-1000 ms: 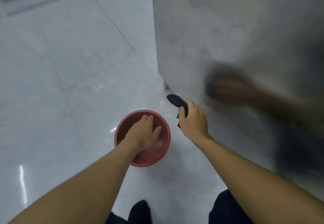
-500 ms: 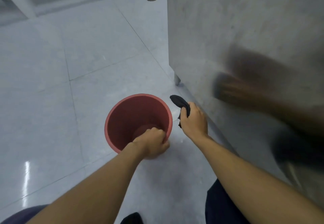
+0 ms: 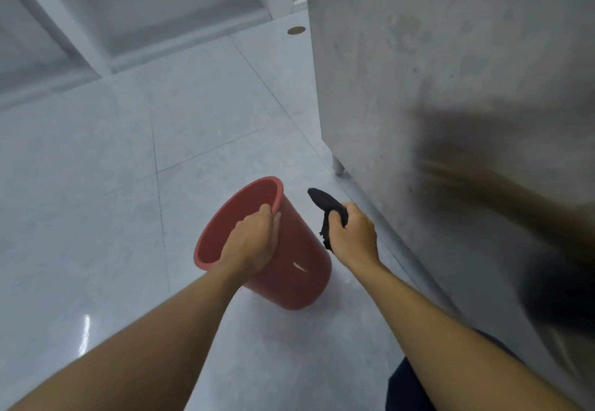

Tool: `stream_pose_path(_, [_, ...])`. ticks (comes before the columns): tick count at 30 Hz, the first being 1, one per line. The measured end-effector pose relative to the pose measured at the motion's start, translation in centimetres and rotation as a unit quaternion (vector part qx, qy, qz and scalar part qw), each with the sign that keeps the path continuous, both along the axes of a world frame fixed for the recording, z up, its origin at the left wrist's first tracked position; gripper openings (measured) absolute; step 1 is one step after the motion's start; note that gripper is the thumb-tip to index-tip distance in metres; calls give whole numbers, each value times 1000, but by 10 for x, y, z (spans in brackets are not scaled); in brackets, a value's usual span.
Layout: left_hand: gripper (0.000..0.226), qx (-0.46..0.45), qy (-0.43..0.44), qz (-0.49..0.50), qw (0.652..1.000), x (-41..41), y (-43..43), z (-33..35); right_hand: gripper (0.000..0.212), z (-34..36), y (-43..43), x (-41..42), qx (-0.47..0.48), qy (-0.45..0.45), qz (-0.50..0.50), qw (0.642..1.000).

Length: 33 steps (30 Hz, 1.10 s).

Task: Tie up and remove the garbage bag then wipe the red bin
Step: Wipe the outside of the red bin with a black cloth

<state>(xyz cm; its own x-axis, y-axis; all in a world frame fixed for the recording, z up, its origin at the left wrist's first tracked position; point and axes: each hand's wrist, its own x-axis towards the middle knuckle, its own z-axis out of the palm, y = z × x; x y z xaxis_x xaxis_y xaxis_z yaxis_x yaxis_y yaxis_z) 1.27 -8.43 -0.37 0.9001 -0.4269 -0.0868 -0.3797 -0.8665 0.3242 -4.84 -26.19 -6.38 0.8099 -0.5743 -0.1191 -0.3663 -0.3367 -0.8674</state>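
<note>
**Caller:** Left hand [image 3: 254, 243] has its grip wrapped over the rim of the red bin [image 3: 289, 265], fingers hooked inside, thumb on the outer wall. That hold tips the bin, with its mouth leaning away to the left and its base on the floor [image 3: 112, 185].

**Analyst:** And the right hand [image 3: 352, 238] is clenched around a dark cloth [image 3: 326, 214], ends sticking out above and below the fist, just beside the bin wall but not touching it. My read: one hand steadies and tilts, so the other can reach the outer side.

**Caller:** Anything inside?

**Analyst:** The part of the interior that shows looks bare, no liner over the rim. No garbage bag in view, so I judge the bagging done and the wiping in hand.

**Caller:** Position?

**Analyst:** Near the foot of the steel cabinet [image 3: 418, 88], close to its leg.
</note>
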Motion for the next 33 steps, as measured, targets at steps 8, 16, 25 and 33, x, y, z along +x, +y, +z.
stream_pose_path(8, [34, -52, -25, 117, 991, 3, -13, -15, 21, -2, 2, 1, 19, -29, 7, 999])
stream_pose_path(16, [32, -70, 17, 177, 982, 8, -12, -14, 23, -1, 5, -4, 1, -32, 15, 999])
stream_pose_path(25, [31, -98, 50, 194, 975, 14, -15, -15, 35, -24, 40, -15, -109, -80, 168, 976])
stream_pose_path(33, [41, -112, 54, 204, 971, 17, -18, -19, 35, -49, 17, -10, -179, 106, -22, 978])
